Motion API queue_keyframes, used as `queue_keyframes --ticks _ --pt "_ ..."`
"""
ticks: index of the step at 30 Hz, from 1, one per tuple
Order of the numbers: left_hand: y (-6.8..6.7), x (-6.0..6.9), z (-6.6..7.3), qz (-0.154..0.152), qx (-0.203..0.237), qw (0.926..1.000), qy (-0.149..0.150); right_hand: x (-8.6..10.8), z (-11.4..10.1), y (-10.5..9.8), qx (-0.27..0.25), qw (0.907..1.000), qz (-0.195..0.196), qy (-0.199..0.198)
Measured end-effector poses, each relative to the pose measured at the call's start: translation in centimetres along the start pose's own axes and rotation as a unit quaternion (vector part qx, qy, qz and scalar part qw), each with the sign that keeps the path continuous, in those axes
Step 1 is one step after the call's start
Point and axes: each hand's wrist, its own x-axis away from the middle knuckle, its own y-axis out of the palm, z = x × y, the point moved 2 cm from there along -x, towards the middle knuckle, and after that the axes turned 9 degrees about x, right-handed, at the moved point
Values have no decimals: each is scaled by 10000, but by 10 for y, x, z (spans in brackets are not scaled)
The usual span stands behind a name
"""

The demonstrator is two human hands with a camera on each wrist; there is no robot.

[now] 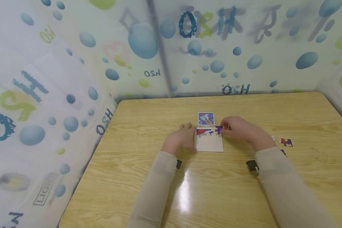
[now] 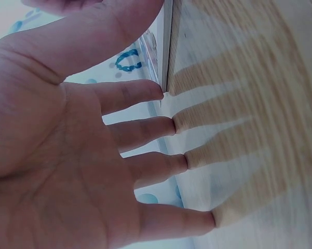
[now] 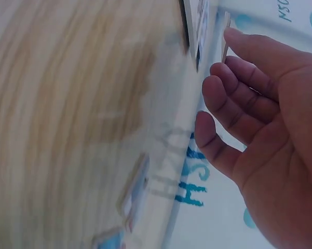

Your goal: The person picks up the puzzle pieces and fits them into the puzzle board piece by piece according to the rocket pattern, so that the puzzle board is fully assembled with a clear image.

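A small pale puzzle board (image 1: 208, 144) lies on the table, with joined puzzle pieces (image 1: 203, 131) along the left of its top edge. Beside its left edge my left hand (image 1: 183, 137) rests with fingers spread and straight, fingertips on the wood; thumb and index touch the board's edge in the left wrist view. My right hand (image 1: 240, 129) pinches a purple puzzle piece (image 1: 218, 129) over the board's top right corner. Edge-on, that piece (image 3: 227, 39) shows between thumb and fingertips in the right wrist view. A square picture card (image 1: 206, 119) lies just behind the board.
Loose puzzle pieces (image 1: 286, 142) lie on the table to the right, some partly hidden by my right wrist and sleeve. The wooden table (image 1: 125, 177) meets a patterned wall covering (image 1: 131, 79) at the back and left.
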Motion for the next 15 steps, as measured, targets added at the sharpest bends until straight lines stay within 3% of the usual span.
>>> queue_keyframes --ticks 15 --pt "1 -2 -1 23 73 10000 -5 -11 -10 14 259 9995 -28 -205"
